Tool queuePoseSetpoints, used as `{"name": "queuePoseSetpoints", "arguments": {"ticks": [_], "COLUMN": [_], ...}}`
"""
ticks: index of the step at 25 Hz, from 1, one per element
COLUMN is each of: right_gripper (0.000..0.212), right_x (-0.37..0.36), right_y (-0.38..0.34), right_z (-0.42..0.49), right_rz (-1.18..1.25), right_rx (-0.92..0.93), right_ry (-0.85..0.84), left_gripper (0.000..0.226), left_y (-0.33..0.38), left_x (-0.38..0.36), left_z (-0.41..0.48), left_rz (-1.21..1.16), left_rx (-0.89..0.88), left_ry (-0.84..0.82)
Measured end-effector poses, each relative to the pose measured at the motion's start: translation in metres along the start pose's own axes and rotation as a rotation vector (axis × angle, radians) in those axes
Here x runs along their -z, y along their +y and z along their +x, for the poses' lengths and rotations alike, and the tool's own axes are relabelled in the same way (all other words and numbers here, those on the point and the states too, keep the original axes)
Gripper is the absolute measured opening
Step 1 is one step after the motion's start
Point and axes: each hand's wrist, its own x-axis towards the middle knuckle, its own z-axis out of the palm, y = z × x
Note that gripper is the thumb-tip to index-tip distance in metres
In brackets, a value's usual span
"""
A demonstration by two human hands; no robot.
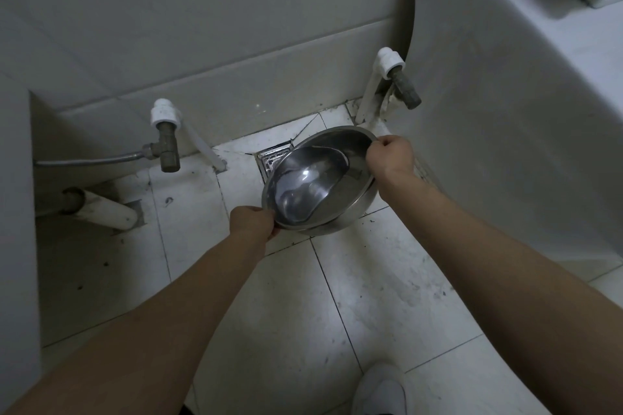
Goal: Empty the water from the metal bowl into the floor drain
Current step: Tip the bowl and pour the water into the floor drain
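Observation:
A shiny metal bowl (pixel 320 182) hangs above the tiled floor, tilted toward its far left rim, with water pooled against that lower side. My left hand (pixel 253 222) grips the near left rim. My right hand (pixel 391 155) pinches the far right rim, held higher. The square metal floor drain (pixel 271 158) lies just beyond the bowl's far left edge; the bowl covers part of its grate. No water stream is visible between bowl and drain.
A brass valve (pixel 167 145) with a hose sticks out at the left, another tap (pixel 406 89) at the right by a white basin wall (pixel 488 111). White pipes (pixel 108 210) cross the floor at left. My white shoe (pixel 381 391) stands at the bottom.

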Motion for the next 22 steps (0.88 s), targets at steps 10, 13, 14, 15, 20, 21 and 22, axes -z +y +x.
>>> {"name": "queuePoseSetpoints", "arguments": {"ticks": [10,13,14,15,20,21,22], "right_gripper": [0.022,0.022,0.022,0.023,0.023,0.023,0.022], "right_x": [-0.0026,-0.0010,-0.0005,0.0002,0.0021,0.0022,0.0022], "right_y": [-0.0024,-0.0030,-0.0033,-0.0038,-0.0046,-0.0043,-0.0038], "right_z": [0.0000,-0.0007,-0.0007,-0.0010,-0.0010,-0.0008,-0.0005], "right_rz": [0.009,0.016,0.017,0.017,0.005,0.003,0.001], "right_rx": [0.007,0.011,0.012,0.012,0.013,0.014,0.014], "right_ry": [-0.001,0.004,0.003,0.003,0.014,0.014,0.014], "left_gripper": [0.011,0.010,0.007,0.005,0.009,0.007,0.007], "left_y": [0.0003,0.0008,0.0011,0.0015,0.0017,0.0017,0.0018], "left_x": [0.0025,0.0016,0.0016,0.0013,0.0000,-0.0001,-0.0003], "left_z": [0.0000,0.0003,-0.0001,-0.0005,-0.0013,-0.0015,-0.0017], "left_rz": [0.004,0.004,0.005,0.006,0.002,0.005,0.009], "left_rx": [0.004,0.005,0.007,0.010,0.017,0.019,0.021], "left_ry": [-0.006,-0.006,-0.007,-0.010,-0.024,-0.024,-0.025]}}
